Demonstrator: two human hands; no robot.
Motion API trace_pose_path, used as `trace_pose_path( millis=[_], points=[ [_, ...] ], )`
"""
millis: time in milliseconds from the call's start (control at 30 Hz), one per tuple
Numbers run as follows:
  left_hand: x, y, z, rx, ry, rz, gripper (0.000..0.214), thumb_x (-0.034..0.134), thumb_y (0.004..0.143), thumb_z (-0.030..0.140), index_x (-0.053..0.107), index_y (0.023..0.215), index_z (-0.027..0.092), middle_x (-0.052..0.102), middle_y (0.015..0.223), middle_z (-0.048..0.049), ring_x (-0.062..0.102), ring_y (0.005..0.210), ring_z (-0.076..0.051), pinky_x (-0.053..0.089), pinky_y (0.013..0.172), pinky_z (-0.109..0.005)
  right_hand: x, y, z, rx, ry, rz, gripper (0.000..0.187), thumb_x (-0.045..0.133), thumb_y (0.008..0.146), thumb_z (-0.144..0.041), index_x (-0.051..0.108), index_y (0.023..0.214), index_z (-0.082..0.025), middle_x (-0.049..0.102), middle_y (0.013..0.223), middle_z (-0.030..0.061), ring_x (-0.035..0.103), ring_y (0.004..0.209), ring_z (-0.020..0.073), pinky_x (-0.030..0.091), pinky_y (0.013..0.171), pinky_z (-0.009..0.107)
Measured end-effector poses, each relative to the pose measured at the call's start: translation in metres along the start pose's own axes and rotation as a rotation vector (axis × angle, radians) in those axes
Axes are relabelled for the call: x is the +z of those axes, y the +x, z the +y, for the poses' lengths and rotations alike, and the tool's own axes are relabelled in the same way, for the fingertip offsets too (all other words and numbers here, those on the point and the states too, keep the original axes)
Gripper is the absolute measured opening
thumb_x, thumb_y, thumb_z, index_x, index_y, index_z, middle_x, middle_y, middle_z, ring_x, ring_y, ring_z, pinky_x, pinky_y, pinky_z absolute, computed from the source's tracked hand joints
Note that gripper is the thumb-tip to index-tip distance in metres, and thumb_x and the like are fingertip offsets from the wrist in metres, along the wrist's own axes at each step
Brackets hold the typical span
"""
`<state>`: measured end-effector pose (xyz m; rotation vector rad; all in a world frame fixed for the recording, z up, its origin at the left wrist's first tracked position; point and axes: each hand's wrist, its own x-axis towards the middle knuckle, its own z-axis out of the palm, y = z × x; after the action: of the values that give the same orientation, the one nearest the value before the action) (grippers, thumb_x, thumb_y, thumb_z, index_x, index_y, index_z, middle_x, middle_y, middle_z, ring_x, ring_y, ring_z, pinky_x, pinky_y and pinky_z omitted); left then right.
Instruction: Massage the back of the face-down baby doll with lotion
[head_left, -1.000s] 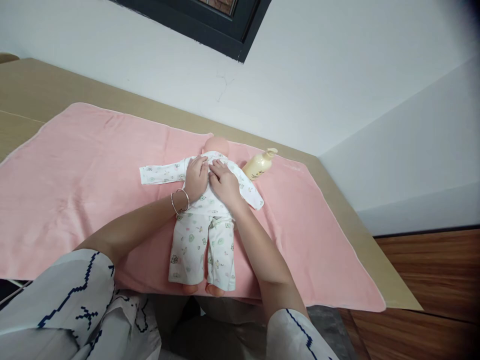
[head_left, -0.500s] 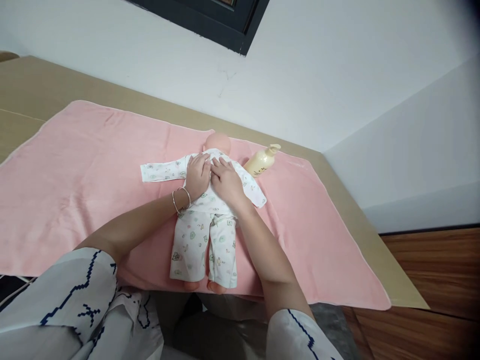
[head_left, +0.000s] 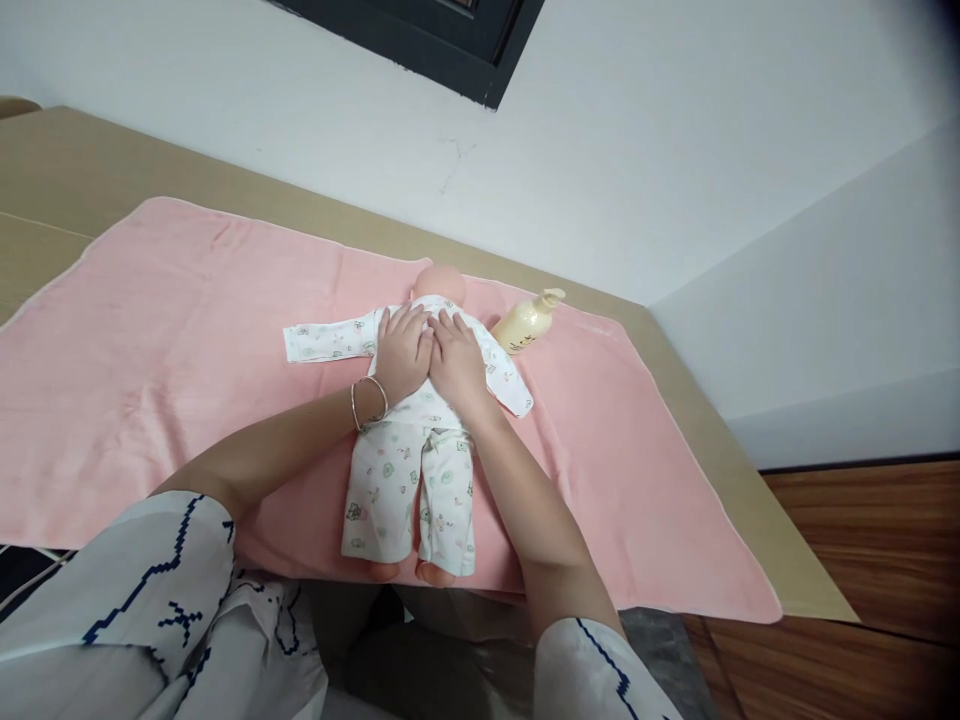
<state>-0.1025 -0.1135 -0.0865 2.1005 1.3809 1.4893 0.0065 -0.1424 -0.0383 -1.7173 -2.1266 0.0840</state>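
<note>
A baby doll (head_left: 382,490) in white printed pajamas lies face down, its head pointing away from me and its feet at the near edge. My left hand (head_left: 403,352) rests flat on the left side of its upper back, a bangle round the wrist. Beside it, my right hand (head_left: 456,365) lies flat on the right side of the back, fingers pointing toward the doll's head. Neither hand grips anything. Just right of the doll's shoulder leans or stands a pale yellow pump bottle (head_left: 525,325).
Under the doll a pink blanket (head_left: 225,350) is spread over a wooden table (head_left: 285,205). A white wall (head_left: 585,150) with a dark window frame (head_left: 450,60) rises behind the table. Brown wooden panels (head_left: 885,540) are at the lower right.
My hands have shifted slightly on the doll's back. The left fingers are spread a little wider, and the two hands now meet at the thumbs. Doll and bottle stay in place.
</note>
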Motion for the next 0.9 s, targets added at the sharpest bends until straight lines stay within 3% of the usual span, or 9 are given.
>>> trace_pose_path(
  millis=[167,333,433,533,667,833,900],
  points=[
    [-0.003,-0.004,0.008,0.164,0.013,-0.081,0.043,0.031,0.101,0.031,0.058,0.131,0.016,0.06,0.144,-0.0123,0.042,0.147,-0.027,0.013,0.129,-0.056,0.001,0.016,0.016,0.049,0.01,0.074,0.049,0.028,0.103,-0.027,0.055,0.142,-0.012,0.051,0.152,0.0159,0.042,0.145,0.0286,0.031,0.122,0.049],
    [0.004,0.008,-0.005,-0.064,-0.071,-0.057,0.04,0.038,0.098,0.028,0.059,0.129,0.017,0.063,0.14,-0.0123,0.05,0.14,-0.027,0.023,0.126,-0.056,0.004,-0.005,-0.012,0.101,-0.155,0.041,0.052,0.029,0.102,-0.021,0.045,0.148,-0.003,0.042,0.156,0.025,0.035,0.148,0.0373,0.028,0.121,0.054],
    [0.005,0.02,-0.011,-0.169,-0.125,-0.056,0.035,0.043,0.094,0.026,0.063,0.123,0.019,0.068,0.133,-0.0118,0.058,0.129,-0.027,0.029,0.123,-0.057,0.006,-0.016,-0.028,0.123,-0.189,-0.022,0.055,0.035,0.098,-0.016,0.039,0.152,-0.004,0.035,0.161,0.0237,0.026,0.152,0.0392,0.022,0.124,0.058],
    [0.005,0.024,-0.01,-0.177,-0.113,-0.052,0.033,0.042,0.093,0.024,0.065,0.116,0.02,0.071,0.126,-0.0113,0.062,0.123,-0.027,0.033,0.12,-0.055,0.005,-0.016,-0.03,0.103,-0.185,-0.035,0.057,0.038,0.096,-0.016,0.04,0.152,-0.006,0.035,0.161,0.022,0.026,0.152,0.04,0.022,0.123,0.06],
    [0.004,0.015,-0.004,-0.121,-0.036,-0.059,0.037,0.037,0.093,0.021,0.065,0.118,0.02,0.066,0.135,-0.011,0.053,0.136,-0.027,0.027,0.125,-0.055,0.0,-0.007,-0.015,0.041,-0.123,-0.011,0.053,0.035,0.099,-0.023,0.045,0.149,-0.009,0.041,0.159,0.0185,0.032,0.15,0.0398,0.028,0.12,0.061],
    [0.005,0.011,-0.003,-0.028,-0.003,-0.12,0.039,0.039,0.096,0.026,0.061,0.127,0.019,0.062,0.142,-0.0109,0.05,0.139,-0.028,0.03,0.124,-0.053,-0.004,0.017,0.027,-0.079,0.036,0.036,0.051,0.027,0.102,-0.027,0.054,0.143,-0.012,0.051,0.153,0.0137,0.041,0.146,0.0275,0.029,0.124,0.05],
    [0.005,0.014,-0.005,-0.044,0.008,-0.132,0.04,0.043,0.095,0.027,0.06,0.129,0.016,0.061,0.142,-0.0137,0.05,0.139,-0.029,0.031,0.123,-0.053,-0.003,0.022,0.039,-0.058,0.092,0.048,0.049,0.03,0.102,-0.029,0.056,0.141,-0.012,0.052,0.152,0.0127,0.042,0.146,0.0251,0.03,0.124,0.046]
  ],
)
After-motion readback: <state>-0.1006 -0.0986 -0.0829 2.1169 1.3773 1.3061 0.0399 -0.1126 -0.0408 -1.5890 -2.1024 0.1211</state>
